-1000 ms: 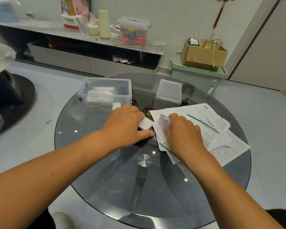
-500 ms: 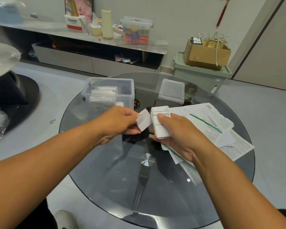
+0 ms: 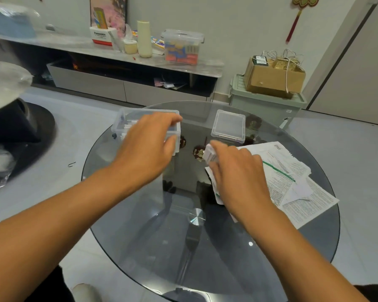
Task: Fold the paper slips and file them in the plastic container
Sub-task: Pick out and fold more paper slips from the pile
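Right now my left hand (image 3: 148, 144) hangs over the near edge of the open plastic container (image 3: 127, 118), fingers loosely spread above the slips already standing inside; whether its grip holds a small folded piece I cannot tell, since the palm hides whatever may be under it. My right hand (image 3: 238, 171) pinches a folded slip (image 3: 210, 154) between thumb and fingers, the white edge poking out on the side toward my left hand, just above the dark glass desk (image 3: 153, 236).

I judge this to be the filing step: one slip going in at the left grip, another folded and waiting in the right. The container's lid (image 3: 228, 127) sits just beyond my right hand (off, so nothing blocks the drop).

Next, the slip in my right grip has to travel across to the container and slot upright among the others, which calls for a steady pinch and a clean release. Beside and partly under my right hand lie the loose papers (image 3: 297, 188), many not yet folded.
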`<control>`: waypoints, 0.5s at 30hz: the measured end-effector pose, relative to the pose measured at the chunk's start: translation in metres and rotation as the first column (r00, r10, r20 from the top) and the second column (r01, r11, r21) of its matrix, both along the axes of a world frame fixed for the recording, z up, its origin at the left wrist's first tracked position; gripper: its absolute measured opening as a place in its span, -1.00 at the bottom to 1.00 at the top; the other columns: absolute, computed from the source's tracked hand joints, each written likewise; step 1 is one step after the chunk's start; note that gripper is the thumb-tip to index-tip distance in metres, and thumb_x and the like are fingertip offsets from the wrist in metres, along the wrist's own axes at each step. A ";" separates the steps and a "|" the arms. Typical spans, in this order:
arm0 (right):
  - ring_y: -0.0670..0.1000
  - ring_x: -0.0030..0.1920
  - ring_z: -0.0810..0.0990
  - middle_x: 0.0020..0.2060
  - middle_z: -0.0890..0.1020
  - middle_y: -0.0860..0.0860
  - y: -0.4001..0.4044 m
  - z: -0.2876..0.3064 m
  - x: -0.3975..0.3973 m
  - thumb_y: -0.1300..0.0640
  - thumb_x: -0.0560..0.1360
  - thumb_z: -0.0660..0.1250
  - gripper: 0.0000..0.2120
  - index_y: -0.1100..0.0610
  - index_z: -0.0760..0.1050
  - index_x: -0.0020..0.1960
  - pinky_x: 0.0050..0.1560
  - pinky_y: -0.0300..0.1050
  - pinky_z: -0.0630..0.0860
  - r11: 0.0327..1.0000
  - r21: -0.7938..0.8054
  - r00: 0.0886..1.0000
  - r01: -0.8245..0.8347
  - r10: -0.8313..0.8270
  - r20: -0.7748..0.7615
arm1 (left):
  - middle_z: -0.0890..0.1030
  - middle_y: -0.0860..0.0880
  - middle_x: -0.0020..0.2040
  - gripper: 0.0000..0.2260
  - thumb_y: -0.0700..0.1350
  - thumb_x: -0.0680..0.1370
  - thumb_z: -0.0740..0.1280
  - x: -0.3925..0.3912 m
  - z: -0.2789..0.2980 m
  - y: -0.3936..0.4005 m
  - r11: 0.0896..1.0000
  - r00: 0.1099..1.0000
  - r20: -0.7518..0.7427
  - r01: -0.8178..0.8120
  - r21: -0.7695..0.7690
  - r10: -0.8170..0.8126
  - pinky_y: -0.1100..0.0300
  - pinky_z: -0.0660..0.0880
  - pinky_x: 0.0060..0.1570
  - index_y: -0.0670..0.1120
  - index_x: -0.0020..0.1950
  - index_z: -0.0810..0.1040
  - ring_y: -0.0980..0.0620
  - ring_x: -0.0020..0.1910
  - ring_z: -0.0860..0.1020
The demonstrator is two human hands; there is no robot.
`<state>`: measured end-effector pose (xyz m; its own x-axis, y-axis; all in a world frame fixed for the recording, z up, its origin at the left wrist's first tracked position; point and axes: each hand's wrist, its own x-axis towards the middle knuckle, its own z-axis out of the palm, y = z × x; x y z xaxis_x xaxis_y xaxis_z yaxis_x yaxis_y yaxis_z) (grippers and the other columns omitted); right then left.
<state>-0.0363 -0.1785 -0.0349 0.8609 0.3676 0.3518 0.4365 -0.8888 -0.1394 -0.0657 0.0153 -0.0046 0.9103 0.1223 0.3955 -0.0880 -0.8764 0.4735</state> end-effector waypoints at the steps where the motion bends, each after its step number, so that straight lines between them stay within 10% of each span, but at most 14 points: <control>1: 0.14 0.10 0.53 0.13 0.63 -0.02 0.003 -0.004 -0.001 0.13 0.65 0.28 -0.55 -0.06 0.30 0.51 -0.02 0.03 0.26 0.996 -0.089 1.000 -0.004 0.004 0.005 | 0.54 0.05 0.35 -0.61 -0.05 0.62 0.36 0.003 0.004 0.009 0.989 0.999 -0.001 -0.034 0.142 0.034 0.09 0.36 0.33 0.06 0.45 0.45 0.00 0.36 0.45; 6: 0.13 0.18 0.51 0.26 0.57 0.04 0.007 -0.018 0.000 0.13 0.70 0.18 -0.46 -0.02 0.11 0.63 0.15 0.04 0.41 1.000 -0.002 0.973 -0.013 0.012 -0.232 | 0.66 0.03 0.17 -0.71 -0.09 0.60 0.40 0.012 -0.004 0.048 0.988 0.969 -0.242 -0.015 0.155 0.052 0.02 0.53 0.18 0.08 0.32 0.59 -0.06 0.17 0.60; 11: -0.01 0.42 0.46 0.49 0.42 -0.11 0.003 0.016 -0.004 0.04 0.71 0.19 -0.48 -0.14 0.14 0.63 0.31 -0.15 0.38 0.859 0.504 0.951 0.091 0.075 -0.298 | 0.64 0.20 0.01 -0.83 -0.12 0.61 0.40 0.003 0.010 0.063 0.982 0.922 -0.355 0.182 0.049 -0.153 0.23 0.47 0.03 0.17 0.07 0.67 0.20 -0.03 0.56; 15: -0.37 -0.01 0.56 0.34 0.43 -0.22 0.010 0.047 -0.004 0.02 0.70 0.22 -0.45 -0.23 0.10 0.61 -0.19 -0.52 0.48 0.704 0.708 0.965 0.060 0.141 -0.222 | 0.62 0.21 0.01 -0.80 -0.07 0.51 0.52 -0.011 0.015 0.061 0.959 0.893 -0.357 0.284 -0.023 -0.273 0.23 0.52 0.06 0.18 0.04 0.61 0.23 0.01 0.57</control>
<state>-0.0405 -0.1686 0.0119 0.9426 0.1352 0.3053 0.3324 -0.4667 -0.8196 -0.0763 0.0765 0.0101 0.9857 -0.1635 0.0420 -0.1627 -0.8545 0.4933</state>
